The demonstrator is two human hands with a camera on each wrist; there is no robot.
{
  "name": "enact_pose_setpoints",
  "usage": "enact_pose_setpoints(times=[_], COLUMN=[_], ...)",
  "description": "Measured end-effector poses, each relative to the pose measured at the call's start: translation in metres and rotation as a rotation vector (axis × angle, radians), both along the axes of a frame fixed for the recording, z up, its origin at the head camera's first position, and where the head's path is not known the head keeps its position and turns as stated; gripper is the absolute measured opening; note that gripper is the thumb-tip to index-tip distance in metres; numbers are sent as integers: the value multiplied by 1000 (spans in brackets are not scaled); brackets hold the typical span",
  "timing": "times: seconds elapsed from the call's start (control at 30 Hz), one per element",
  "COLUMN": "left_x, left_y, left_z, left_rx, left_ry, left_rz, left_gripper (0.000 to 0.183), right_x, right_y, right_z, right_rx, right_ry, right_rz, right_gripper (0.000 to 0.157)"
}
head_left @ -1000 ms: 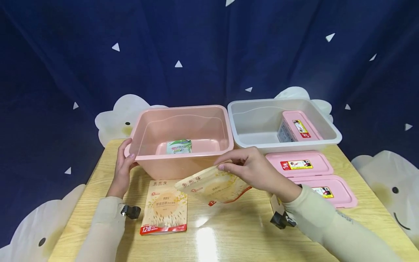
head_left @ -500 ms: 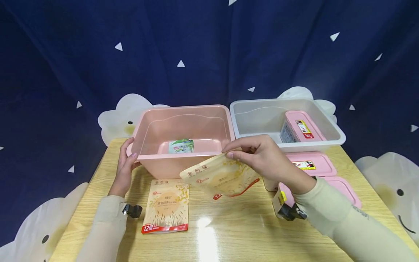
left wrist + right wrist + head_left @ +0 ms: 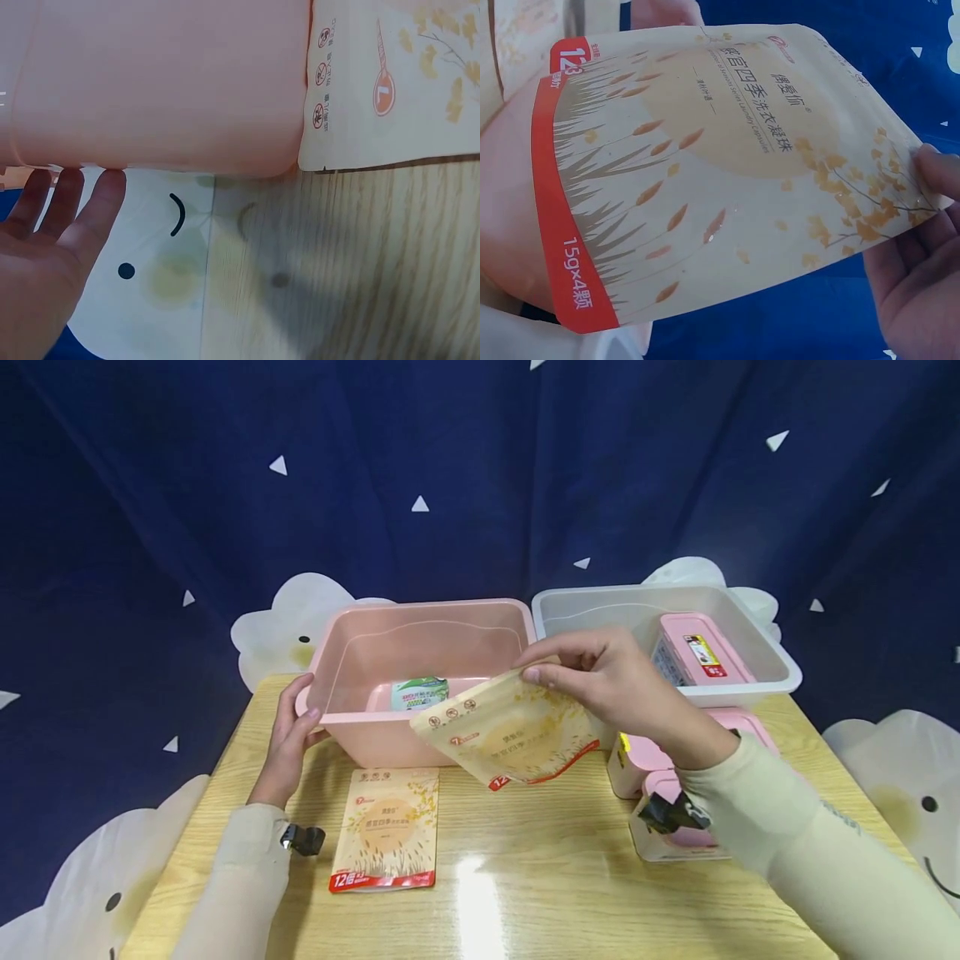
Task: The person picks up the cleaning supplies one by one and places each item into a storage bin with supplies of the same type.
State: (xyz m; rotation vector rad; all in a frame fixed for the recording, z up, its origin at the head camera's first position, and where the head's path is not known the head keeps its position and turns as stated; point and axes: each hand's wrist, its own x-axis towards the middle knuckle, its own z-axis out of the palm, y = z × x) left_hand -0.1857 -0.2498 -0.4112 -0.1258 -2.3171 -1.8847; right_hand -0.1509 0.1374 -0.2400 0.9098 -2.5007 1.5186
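Note:
My right hand (image 3: 607, 681) pinches the top corner of a cream packet of laundry capsules (image 3: 525, 731), printed with yellow leaves and a red bottom band. The packet hangs tilted in front of the pink storage bin (image 3: 427, 614) and overlaps its front right corner in the head view. In the right wrist view, thumb and fingers grip the packet's (image 3: 727, 172) corner. My left hand (image 3: 288, 739) holds the bin's front left corner, thumb at the front; its fingertips (image 3: 111, 184) show against the bin's side. A matching packet (image 3: 386, 827) lies flat on the table before the bin.
Inside the pink bin lies a small green and white packet (image 3: 420, 693). To its right stands a pale grey bin (image 3: 562, 602) with a pink-lidded box (image 3: 693, 647) in it. More pink-lidded boxes (image 3: 637, 764) stand under my right forearm. A dark blue curtain (image 3: 480, 468) hangs behind.
My right hand has lifted the capsule packet higher and slightly to the right, up towards the pink bin's rim. The left hand keeps its hold on the bin corner.

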Motion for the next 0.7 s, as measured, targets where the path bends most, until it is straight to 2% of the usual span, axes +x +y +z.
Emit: enact_pose_setpoints(times=[0.3, 0.53, 0.7], left_x=[-1, -2, -2], left_y=[-3, -2, -4], left_z=[0, 0, 0], left_rx=[4, 28, 23], left_ry=[6, 28, 35], left_rz=[-30, -42, -41], left_gripper=[51, 51, 50], right_x=[-10, -24, -36], right_y=[-6, -11, -19], right_z=[16, 25, 30], right_rx=[23, 27, -4], right_ry=[9, 60, 14], right_rz=[-37, -63, -90], right_gripper=[14, 14, 16])
